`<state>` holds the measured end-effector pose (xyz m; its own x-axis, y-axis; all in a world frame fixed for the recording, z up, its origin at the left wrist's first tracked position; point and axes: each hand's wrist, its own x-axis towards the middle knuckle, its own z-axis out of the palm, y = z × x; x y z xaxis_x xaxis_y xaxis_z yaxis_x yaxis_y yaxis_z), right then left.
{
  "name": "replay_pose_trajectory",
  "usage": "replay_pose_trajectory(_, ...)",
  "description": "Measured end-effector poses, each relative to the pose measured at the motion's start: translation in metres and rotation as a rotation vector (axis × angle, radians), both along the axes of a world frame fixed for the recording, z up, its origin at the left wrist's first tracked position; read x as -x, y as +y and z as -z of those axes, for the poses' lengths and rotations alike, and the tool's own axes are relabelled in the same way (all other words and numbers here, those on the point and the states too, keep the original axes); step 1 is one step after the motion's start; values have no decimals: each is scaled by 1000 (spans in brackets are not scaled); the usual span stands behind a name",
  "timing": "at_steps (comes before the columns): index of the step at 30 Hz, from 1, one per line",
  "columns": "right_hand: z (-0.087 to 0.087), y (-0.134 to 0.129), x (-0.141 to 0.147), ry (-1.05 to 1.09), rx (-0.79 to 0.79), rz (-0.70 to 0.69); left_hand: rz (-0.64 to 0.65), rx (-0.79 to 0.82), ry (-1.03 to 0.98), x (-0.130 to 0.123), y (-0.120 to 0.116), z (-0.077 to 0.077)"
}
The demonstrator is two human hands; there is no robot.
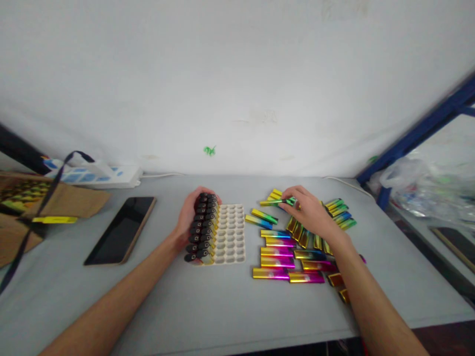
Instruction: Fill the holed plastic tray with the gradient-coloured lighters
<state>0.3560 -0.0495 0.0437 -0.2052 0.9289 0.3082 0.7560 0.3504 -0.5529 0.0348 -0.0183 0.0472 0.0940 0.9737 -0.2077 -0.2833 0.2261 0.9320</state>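
Observation:
A white tray with moulded pockets (pixel 230 235) lies on the table, its left columns filled with upright lighters (pixel 202 230) that show black tops. My left hand (pixel 188 215) curls round the tray's left and far side, against the standing lighters; its fingertips are partly hidden behind them. Between the thumb and fingers of my right hand (pixel 304 207) is a green and yellow lighter (pixel 272 202), pinched above the loose pile. Below and around that hand lie several shiny lighters (pixel 277 262) in yellow, pink, green and blue.
A phone (pixel 120 231) lies left of the tray. Farther left stand an open cardboard box (pixel 79 200) with more lighters and a white power strip (pixel 100 175). Clear plastic bags (pixel 411 185) sit at the right, beyond a blue metal frame (pixel 415 133). A white wall closes off the back.

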Motion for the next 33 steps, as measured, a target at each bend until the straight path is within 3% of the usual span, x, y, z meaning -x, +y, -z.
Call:
replay_pose_trajectory(6,-16,-3,24,808,184,70,35,-56,-62,2,1,8)
replay_pose_trajectory(11,-32,-1,50,1055,169,51,17,-43,-14,3,2,8)
replay_pose_trajectory(15,-45,2,73,1055,185,-59,10,-74,38,2,2,5)
replay_pose_trajectory(18,-44,0,91,1002,235,-117,24,-62,59,2,1,5)
replay_pose_trajectory(26,-11,-11,107,513,37,123,28,-105,145,5,3,9)
replay_pose_trajectory(33,-9,-11,107,407,39,168,18,-73,173,2,2,1)
